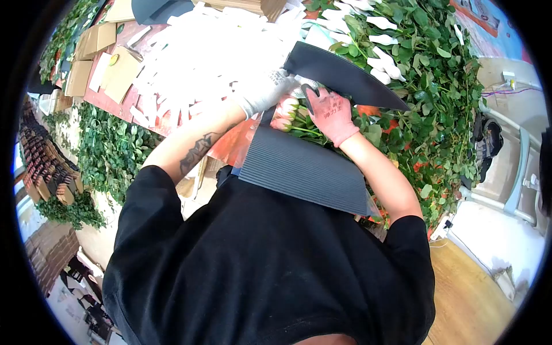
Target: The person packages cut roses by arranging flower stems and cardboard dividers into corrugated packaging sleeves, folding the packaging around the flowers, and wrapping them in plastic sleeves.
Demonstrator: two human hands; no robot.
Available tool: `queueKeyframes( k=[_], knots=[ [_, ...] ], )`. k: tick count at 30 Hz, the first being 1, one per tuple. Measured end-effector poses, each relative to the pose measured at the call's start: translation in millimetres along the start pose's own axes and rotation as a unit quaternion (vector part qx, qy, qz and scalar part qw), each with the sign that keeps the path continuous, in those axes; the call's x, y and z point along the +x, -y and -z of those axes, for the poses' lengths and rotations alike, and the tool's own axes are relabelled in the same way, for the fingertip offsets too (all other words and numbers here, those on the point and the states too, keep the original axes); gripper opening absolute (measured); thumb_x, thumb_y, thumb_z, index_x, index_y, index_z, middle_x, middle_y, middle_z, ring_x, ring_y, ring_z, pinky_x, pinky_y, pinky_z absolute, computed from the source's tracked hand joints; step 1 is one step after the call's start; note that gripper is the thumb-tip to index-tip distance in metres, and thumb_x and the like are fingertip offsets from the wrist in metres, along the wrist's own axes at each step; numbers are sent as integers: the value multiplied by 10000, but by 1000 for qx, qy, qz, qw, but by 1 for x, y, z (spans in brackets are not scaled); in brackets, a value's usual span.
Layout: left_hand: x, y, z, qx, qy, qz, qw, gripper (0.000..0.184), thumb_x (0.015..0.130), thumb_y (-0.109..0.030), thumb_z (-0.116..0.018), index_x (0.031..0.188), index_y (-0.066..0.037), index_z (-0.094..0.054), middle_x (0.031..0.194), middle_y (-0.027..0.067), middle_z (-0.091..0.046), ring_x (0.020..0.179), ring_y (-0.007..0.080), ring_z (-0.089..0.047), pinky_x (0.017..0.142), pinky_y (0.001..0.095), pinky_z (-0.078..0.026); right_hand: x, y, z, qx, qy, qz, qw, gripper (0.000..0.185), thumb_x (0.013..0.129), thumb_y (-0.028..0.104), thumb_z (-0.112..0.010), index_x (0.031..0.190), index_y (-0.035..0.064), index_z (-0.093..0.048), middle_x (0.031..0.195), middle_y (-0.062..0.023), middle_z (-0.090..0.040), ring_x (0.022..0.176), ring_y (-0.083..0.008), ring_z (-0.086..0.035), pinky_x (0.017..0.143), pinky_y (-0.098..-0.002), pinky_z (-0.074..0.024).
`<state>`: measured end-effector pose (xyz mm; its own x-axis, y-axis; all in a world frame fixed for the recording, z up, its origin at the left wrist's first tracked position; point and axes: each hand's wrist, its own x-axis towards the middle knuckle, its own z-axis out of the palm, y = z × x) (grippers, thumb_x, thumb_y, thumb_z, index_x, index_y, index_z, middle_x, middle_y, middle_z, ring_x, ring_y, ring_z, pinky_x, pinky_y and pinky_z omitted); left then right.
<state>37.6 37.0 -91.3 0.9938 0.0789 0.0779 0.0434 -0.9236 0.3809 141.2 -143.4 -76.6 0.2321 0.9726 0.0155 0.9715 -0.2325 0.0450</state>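
Note:
My left hand [267, 89], in a white glove, has its fingers closed at the left corner of a raised black sheet [345, 75]. My right hand [332, 115], in a pink glove with dark fingertips, is bent in under that sheet's edge; what its fingertips pinch is hidden. Between the hands lie pink-and-green roses [284, 112], their leafy stems running right. A black corrugated cardboard piece [305, 172] covers the near side of the roses, against my body, with clear film at its ends.
White paper strips [190, 63] cover the table at left, near brown cardboard pieces [121, 75]. White-sleeved flower heads [388, 63] and piled green foliage [425, 98] fill the right. More foliage [112, 144] hangs at left. A folding chair [517, 167] stands far right.

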Motion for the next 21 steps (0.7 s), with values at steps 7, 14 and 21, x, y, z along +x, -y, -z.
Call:
queueKeyframes(
  k=[7,14,21],
  knots=[
    [-5,10,3,-49,31,12,998,130,807,-152,-562,840,-54,-640,815,143,-604,802,318,-604,703,412,-462,-5,0,-5,-54,43,10,998,392,839,130,-479,1224,146,-551,776,-50,-618,679,-192,-629,542,-319,-493],
    [-16,2,40,-36,2,-5,999,113,816,-127,-555,824,-39,-626,793,158,-605,759,336,-601,699,403,-472,-5,-5,-6,-6,59,-7,998,386,870,132,-446,1247,156,-525,794,-61,-635,709,-201,-639,541,-312,-494],
    [-29,36,58,30,-68,-3,997,337,803,-60,-544,1138,-74,-578,1006,177,-618,919,327,-612,800,394,-475,-5,-10,-11,-9,31,23,999,342,885,131,-422,1203,173,-539,890,-76,-636,762,-203,-648,575,-304,-496]
  ],
)
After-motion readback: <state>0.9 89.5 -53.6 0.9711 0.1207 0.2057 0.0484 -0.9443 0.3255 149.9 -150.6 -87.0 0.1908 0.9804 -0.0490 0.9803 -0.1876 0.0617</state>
